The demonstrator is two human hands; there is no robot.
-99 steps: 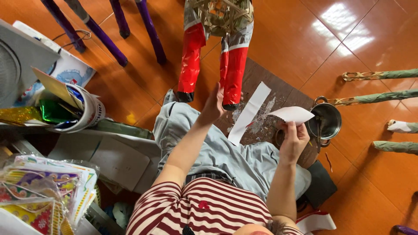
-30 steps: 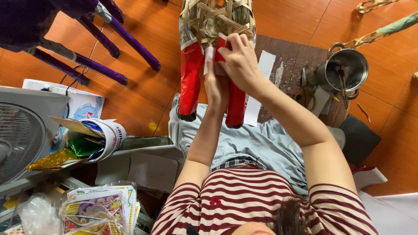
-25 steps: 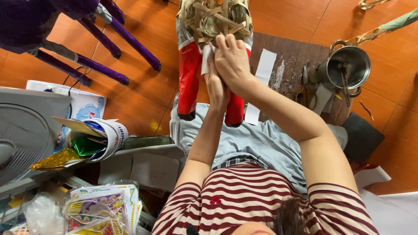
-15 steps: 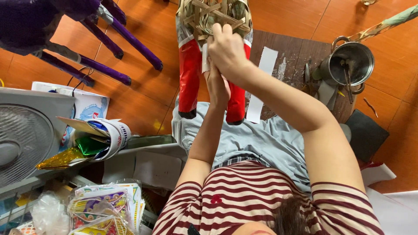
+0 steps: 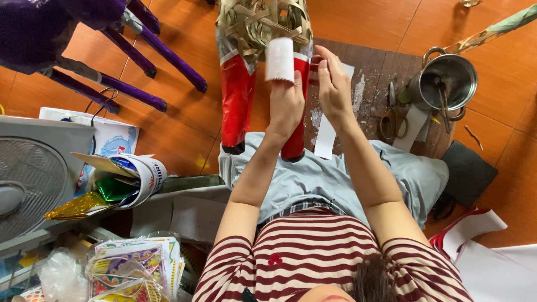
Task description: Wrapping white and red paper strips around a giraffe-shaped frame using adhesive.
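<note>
A woven bamboo frame figure [image 5: 263, 22] stands on the floor in front of me on two legs wrapped in red paper [image 5: 236, 100]. My left hand [image 5: 285, 103] holds a white piece of paper [image 5: 279, 59] up against the top of the right red leg. My right hand [image 5: 334, 84] is just to the right of it. Its fingertips touch the edge of that leg and it holds nothing that I can see. My knees in grey trousers lie under both arms.
A dark board [image 5: 369, 72] on the orange floor carries a white paper strip [image 5: 324, 134], scissors [image 5: 386, 120] and a metal pot [image 5: 447, 84]. A purple-wrapped figure [image 5: 140, 45] stands at the upper left. A fan [image 5: 33, 179], rolled foil sheets [image 5: 131, 176] and printed sheets [image 5: 134, 263] crowd the left.
My right hand has come off the top of the leg and moved to its right side. The white paper now shows above my left hand. The view has shifted slightly.
</note>
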